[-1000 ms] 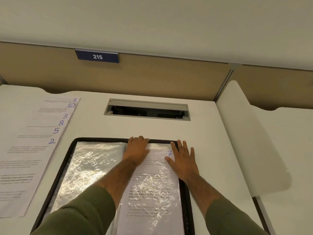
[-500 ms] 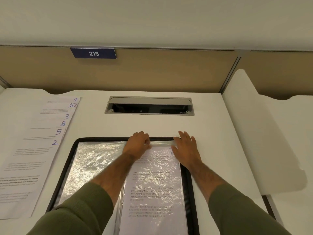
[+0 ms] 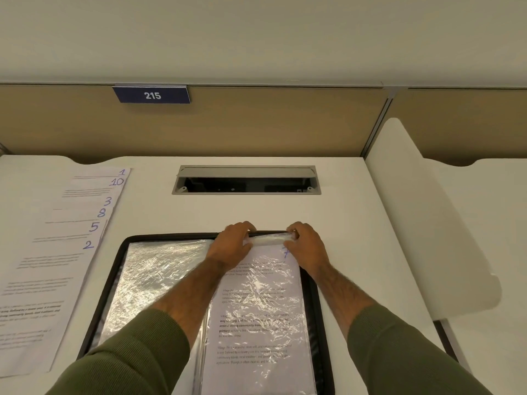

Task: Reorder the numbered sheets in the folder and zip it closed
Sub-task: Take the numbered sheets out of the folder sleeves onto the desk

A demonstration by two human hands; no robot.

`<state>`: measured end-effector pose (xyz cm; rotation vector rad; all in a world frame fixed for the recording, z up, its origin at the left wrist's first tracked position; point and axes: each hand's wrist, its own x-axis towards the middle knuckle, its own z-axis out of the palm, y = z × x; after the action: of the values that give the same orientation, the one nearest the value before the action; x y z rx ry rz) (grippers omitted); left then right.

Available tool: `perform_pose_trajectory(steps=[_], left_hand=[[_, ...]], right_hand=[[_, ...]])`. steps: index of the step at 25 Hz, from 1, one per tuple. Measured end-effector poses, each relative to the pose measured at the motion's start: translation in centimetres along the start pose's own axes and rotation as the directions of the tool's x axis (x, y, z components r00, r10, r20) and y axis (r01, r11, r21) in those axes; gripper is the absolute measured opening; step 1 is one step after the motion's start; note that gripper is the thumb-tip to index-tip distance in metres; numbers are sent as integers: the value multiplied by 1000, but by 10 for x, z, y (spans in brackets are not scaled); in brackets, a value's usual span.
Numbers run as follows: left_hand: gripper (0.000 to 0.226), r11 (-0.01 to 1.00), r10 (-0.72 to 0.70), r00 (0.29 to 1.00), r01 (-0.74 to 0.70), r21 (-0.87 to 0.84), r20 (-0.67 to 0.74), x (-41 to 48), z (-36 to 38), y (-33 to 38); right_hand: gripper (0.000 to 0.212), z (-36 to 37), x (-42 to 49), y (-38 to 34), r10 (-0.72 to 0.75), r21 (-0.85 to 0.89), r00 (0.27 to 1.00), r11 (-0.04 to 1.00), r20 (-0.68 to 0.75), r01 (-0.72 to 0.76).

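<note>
Both of my grips are curled shut on the far edge of the plastic sleeve (image 3: pixel 262 283), my left grip (image 3: pixel 232 246) at its left corner and my right grip (image 3: pixel 306 246) at its right corner. Between them that edge is bunched up into a pale, crinkled roll, lifted a little off the page. My fingers hook over the roll from the far side; I cannot tell how my thumbs sit under it. Inside the sleeve, running from my grips back toward me, lies the printed sheet (image 3: pixel 253 326) marked with a blue 7, the numeral just on the near side of my right grip. The sleeve belongs to the black zip folder (image 3: pixel 171 236), which lies open and flat on the white table (image 3: pixel 148 206), its dark far rim touching my fingertips. To the left of my left grip, the folder's other page is an empty sleeve (image 3: pixel 154 280) with a crinkled shine. Well to the left of that, apart from the folder, a fanned stack of loose sheets (image 3: pixel 57 252) lies on the table, its blue numbers reading 1, 10, 3, 8, 5, 2 from far to near. Beyond my grips a grey cable hatch (image 3: pixel 246 181) is set into the table, and past it stands a tan partition (image 3: pixel 256 124) with a blue plate (image 3: pixel 152 95) reading 215. A white side panel (image 3: pixel 427 223) rises to the right of my right grip. Olive sleeves cover both forearms.
</note>
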<state>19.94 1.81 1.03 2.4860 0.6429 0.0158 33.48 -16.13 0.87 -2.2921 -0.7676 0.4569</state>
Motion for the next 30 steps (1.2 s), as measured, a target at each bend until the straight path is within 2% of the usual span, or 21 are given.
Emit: perform_pose_trajectory(steps=[3, 5, 10, 14, 19, 24, 27, 30], left_hand=[[10, 998, 4, 998, -1, 61, -56, 3, 1, 6], [11, 997, -5, 996, 12, 75, -84, 4, 1, 10], [7, 995, 22, 998, -16, 95, -66, 6, 0, 11], [12, 997, 48, 996, -43, 61, -81, 6, -2, 9], [9, 999, 47, 998, -46, 20, -41, 4, -3, 1], [36, 998, -9, 999, 6, 68, 33, 11, -2, 0], [23, 999, -44, 993, 41, 23, 112, 17, -2, -1], [12, 998, -20, 973, 33, -56, 230, 24, -7, 0]], right_hand=[[14, -4, 3, -3, 82, 78, 996, 994, -37, -79], [14, -8, 4, -5, 117, 129, 993, 985, -22, -114], [11, -12, 3, -4, 75, 112, 997, 991, -12, -73], [10, -11, 2, -4, 77, 113, 997, 991, -20, -75], [10, -11, 2, -7, 96, 193, 995, 977, -33, -88], [7, -9, 3, -12, 97, 210, 995, 974, -30, -89], [7, -9, 4, -14, 96, 212, 995, 973, -18, -90], [7, -10, 4, -16, 95, 214, 995, 972, 5, -94]])
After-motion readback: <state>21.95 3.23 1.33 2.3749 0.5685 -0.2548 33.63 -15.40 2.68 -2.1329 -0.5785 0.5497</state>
